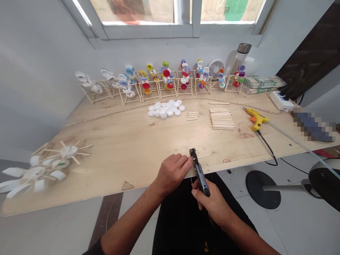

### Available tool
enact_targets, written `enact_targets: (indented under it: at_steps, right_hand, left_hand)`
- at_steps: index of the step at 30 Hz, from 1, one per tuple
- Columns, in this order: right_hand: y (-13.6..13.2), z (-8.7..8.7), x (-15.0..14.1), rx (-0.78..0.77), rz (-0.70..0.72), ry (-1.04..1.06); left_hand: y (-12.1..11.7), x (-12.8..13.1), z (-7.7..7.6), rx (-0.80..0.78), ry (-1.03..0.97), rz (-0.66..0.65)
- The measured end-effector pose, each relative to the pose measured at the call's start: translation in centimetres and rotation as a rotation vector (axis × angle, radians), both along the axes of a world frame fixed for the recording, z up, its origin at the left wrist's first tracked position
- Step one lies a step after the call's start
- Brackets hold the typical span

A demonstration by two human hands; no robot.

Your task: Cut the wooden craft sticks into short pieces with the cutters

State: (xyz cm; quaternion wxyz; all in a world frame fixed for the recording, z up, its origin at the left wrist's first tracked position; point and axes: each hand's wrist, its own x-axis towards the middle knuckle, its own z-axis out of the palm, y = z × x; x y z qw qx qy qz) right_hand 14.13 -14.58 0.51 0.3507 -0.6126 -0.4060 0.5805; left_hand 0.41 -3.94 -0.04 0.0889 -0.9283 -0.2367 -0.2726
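Observation:
My right hand (212, 202) is wrapped round the handles of dark metal pliers (200, 173), whose head points away from me over the table's front edge. Close against the plier head, my left hand (174, 171) is closed in a pinch. A thin wooden stick (204, 156) shows on the far side of the jaws, in line with my left fingertips; the part at the fingers is hidden. Beyond my hands lie a bundle of wooden sticks (221, 118), a few short stick pieces (193, 116) and a cluster of white bottle caps (166, 108).
A yellow glue gun (257, 118) with a cord lies right on the wooden table (119, 148). Wheels of sticks and white caps (34, 173) are at the left. Stick frames with coloured caps (167, 83) line the wall, near a small fan (216, 69) and power strip (281, 101).

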Motion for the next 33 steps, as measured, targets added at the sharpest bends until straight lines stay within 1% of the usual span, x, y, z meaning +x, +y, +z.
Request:
enact_targets:
  at_steps: [3, 5, 7, 10, 13, 15, 18, 23, 29, 33]
  right_hand:
    - [0.1, 1.2, -0.2, -0.059, 0.021, 0.188]
    - [0.1, 1.6, -0.2, -0.064, 0.019, 0.199]
    - [0.1, 1.4, -0.1, -0.047, 0.021, 0.14]
    - [0.1, 0.6, 0.0, -0.018, 0.035, 0.031]
    - [-0.1, 0.0, 0.1, 0.009, 0.038, -0.093]
    - [-0.2, -0.2, 0.2, 0.026, 0.033, -0.18]
    - [-0.2, 0.0, 0.3, 0.05, 0.044, -0.272]
    - [-0.2, 0.5, 0.3, 0.102, 0.063, -0.408]
    - [-0.3, 0.2, 0.3, 0.154, 0.077, -0.494]
    - [-0.3, 0.0, 0.4, 0.187, 0.081, -0.545]
  left_hand:
    - [0.3, -0.1, 0.0, 0.039, -0.04, -0.018]
    - [0.3, -0.1, 0.2, 0.043, -0.058, -0.012]
    - [0.1, 0.0, 0.5, 0.018, -0.056, -0.001]
    - [-0.4, 0.1, 0.7, -0.048, -0.063, 0.021]
    - [-1.0, 0.2, 0.5, -0.109, -0.112, 0.047]
    - [-1.3, 0.3, 0.3, -0.157, -0.17, 0.065]
    - [-1.5, 0.3, 0.2, -0.282, -0.254, 0.068]
    - [-1.6, 0.1, 0.7, -0.568, -0.338, 0.034]
    - [-1.5, -0.3, 1.3, -0.835, -0.349, 0.026]
    - [-1.4, -0.5, 1.8, -0.975, -0.355, 0.013]
